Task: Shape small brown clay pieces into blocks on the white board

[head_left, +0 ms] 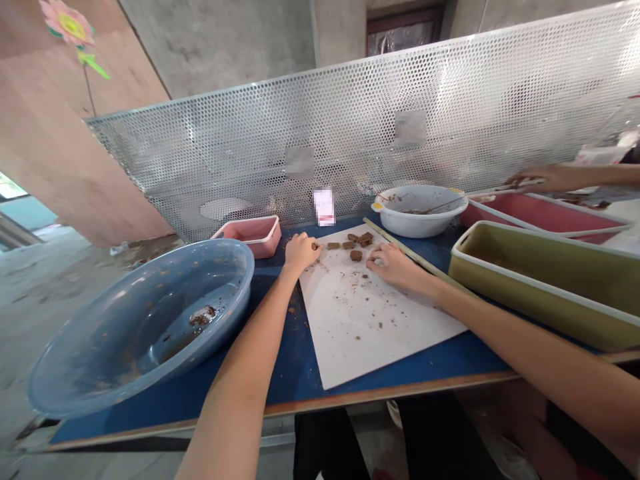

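Brown pieces (356,255) lie clustered near the far edge of a white board (347,353); the left hand (300,252) pinches another piece (315,247) at the board's far-left side; the right hand (393,265) curls beside the cluster, its grip impossible to tell; beneath, a blue desk (291,363); leftward, a blue basin (105,333).
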Available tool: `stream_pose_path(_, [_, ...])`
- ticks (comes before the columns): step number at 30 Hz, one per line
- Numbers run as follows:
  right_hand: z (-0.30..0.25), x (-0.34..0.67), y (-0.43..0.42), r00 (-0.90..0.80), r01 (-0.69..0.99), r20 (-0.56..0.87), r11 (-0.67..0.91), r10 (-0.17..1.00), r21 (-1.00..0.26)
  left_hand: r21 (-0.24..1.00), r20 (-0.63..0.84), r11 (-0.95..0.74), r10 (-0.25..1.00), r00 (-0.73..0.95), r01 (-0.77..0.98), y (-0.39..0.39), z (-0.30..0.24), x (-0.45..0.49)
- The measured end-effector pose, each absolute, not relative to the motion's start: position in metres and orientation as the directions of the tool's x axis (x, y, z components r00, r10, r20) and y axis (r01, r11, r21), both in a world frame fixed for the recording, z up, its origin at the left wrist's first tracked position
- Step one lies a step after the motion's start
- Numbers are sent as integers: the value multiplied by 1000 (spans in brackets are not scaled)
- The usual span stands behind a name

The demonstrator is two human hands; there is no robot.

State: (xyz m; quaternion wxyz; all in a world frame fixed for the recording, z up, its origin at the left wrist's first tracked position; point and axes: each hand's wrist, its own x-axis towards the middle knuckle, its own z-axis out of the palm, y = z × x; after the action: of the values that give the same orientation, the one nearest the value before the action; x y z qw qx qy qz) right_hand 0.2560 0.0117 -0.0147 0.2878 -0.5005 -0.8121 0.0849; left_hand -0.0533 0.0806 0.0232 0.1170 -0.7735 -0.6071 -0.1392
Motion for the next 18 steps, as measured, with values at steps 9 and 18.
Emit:
stream_pose_path(9, [-8, 258, 13, -315, 779, 383, 467, 868, -418, 45, 432, -211, 885, 171, 976, 76, 28, -56])
stream_pose_path(18, [8, 256, 7, -270, 699, 490, 518, 829, -492, 370, 526, -298, 848, 66, 880, 59, 61, -29])
